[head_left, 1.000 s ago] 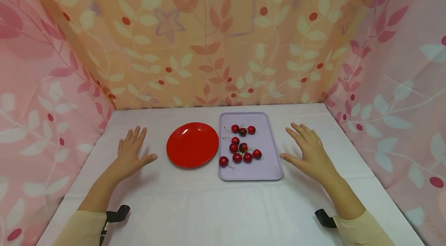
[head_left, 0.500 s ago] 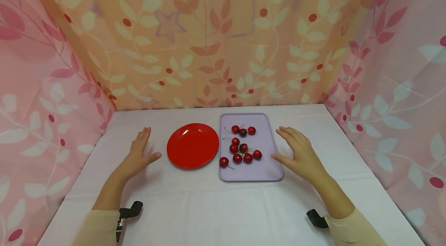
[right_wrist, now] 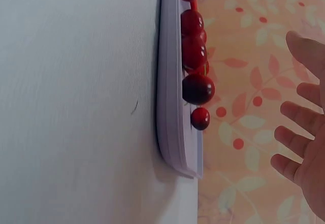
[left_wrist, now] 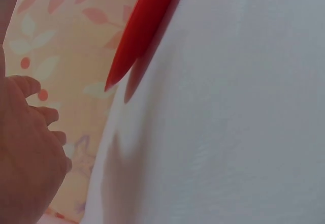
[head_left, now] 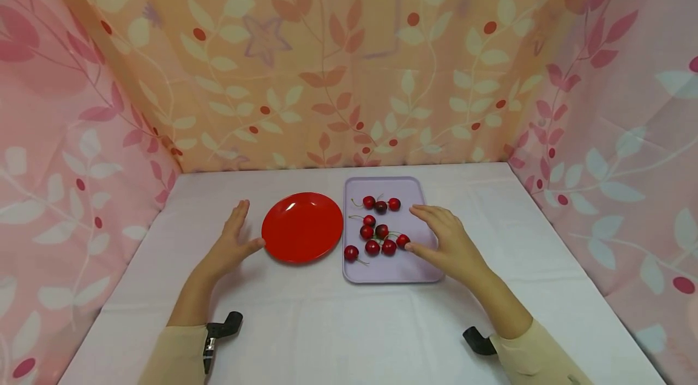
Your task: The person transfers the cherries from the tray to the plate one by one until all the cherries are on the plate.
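A round red plate (head_left: 302, 228) lies on the white cloth, left of a lilac rectangular tray (head_left: 420, 270). Several dark red cherries (head_left: 372, 247), some with stems, are spread over the tray's left and middle. My left hand (head_left: 231, 248) hovers at the plate's left side with fingers extended, the thumb tip right at the rim. Over the tray's right side, my right hand (head_left: 449, 245) has its fingers spread, and its thumb tip overlaps the rightmost cherry in the head view. Both hands hold nothing. In the right wrist view, the fingers (right_wrist: 294, 115) are apart from the cherries.
White cloth covers the table (head_left: 305, 330). A patterned orange curtain (head_left: 338, 57) stands behind it, with pink patterned cloth (head_left: 65, 130) on both sides. Each wrist carries a black camera mount (head_left: 226, 325).
Both hands have moved inward: the left to the right, up to the plate's rim, and the right to the left, over the tray. Plate, tray and cherries stay put.
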`<move>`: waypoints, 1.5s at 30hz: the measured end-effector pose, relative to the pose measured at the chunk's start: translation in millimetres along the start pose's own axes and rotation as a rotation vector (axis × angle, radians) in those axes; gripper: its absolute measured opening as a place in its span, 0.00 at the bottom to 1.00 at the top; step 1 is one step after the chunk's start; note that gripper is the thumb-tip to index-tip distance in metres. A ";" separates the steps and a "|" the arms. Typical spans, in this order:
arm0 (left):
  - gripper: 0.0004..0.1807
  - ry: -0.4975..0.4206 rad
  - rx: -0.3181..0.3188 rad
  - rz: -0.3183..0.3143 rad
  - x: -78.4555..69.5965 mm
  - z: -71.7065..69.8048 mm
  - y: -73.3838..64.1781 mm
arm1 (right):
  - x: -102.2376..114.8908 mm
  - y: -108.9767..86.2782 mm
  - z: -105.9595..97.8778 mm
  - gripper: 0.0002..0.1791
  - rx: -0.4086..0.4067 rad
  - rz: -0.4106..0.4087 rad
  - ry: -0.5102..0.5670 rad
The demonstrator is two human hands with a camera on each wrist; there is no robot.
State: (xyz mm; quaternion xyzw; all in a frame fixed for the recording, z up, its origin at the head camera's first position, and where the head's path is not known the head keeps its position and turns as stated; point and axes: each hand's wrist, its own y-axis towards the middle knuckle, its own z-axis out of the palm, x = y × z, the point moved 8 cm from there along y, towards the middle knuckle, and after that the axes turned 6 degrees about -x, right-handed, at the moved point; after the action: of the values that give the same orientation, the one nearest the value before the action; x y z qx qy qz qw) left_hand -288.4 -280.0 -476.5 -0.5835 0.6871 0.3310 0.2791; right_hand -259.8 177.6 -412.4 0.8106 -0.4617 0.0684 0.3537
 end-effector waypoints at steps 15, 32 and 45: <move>0.60 0.026 0.007 0.004 10.1 17.3 -0.5 | 21.5 9.8 28.2 0.39 0.044 -0.060 0.076; 0.67 0.049 -0.006 0.015 19.3 35.0 -1.7 | 44.6 26.5 53.1 0.31 0.173 -0.025 0.124; 0.66 0.138 0.006 0.003 21.5 43.3 -5.8 | 45.3 23.7 75.7 0.21 0.273 -0.031 0.128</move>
State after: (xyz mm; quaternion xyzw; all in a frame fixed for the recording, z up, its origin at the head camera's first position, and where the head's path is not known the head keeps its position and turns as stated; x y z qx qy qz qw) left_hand -286.3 -260.1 -520.9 -0.6032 0.7065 0.2882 0.2322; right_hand -269.4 90.0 -436.5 0.8522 -0.4119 0.1764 0.2700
